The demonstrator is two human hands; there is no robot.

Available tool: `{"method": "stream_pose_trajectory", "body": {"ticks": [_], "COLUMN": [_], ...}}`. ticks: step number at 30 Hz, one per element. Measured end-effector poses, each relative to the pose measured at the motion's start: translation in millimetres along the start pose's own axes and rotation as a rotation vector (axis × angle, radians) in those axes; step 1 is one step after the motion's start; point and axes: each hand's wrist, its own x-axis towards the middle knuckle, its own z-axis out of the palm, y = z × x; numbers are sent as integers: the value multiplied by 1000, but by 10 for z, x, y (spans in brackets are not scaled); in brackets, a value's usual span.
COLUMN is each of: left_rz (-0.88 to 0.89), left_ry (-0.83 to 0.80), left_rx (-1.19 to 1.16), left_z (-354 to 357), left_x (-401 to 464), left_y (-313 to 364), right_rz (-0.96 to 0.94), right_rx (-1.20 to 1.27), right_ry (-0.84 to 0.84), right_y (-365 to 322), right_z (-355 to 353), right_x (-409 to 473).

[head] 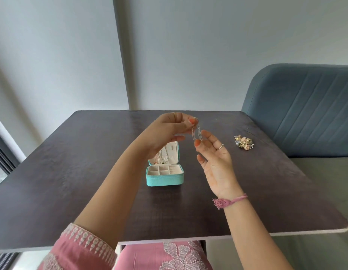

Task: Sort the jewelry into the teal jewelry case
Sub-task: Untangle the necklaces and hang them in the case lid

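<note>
The teal jewelry case (165,179) stands open in the middle of the dark table, its lid upright, with chains hanging inside the lid. Its cream compartments look mostly bare. Above and behind the case, my left hand (169,129) pinches the top of a thin silver chain (196,132) that hangs in loops. My right hand (214,154) is raised beside it, palm toward me, and its thumb and fingertips touch the chain's lower loops. A small heap of colourful jewelry (244,143) lies on the table to the right.
The dark wooden table (71,182) ends in a pale front edge close to me. A blue-grey upholstered seat back (305,110) stands at the right, against the table's far corner. Grey walls rise behind.
</note>
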Motion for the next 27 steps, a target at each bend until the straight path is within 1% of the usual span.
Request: {"method": "stream_pose_trajectory", "body": {"ticks": [4,10,15,20,27], "left_rz": [40,57,71,65,59], "left_ry": [-32,-64,-57,-63,-40], "left_rx": [216,308,423,517,609], "left_z": [-50,-112,-127,-152,-187], "left_x": [14,32,51,70,90], "left_y": [110,149,154,157,143], "right_rz": [-47,-221,-280,-269,-292], "right_rx": [-141,-478,-764,-874,-1034], "right_ry": [-121,-220,-311,-384,-366], "right_y": [-120,-580,-765,-828,-844], "right_z": [-109,-157,-42,7,43], "right_x": [84,261,388,428,444]}}
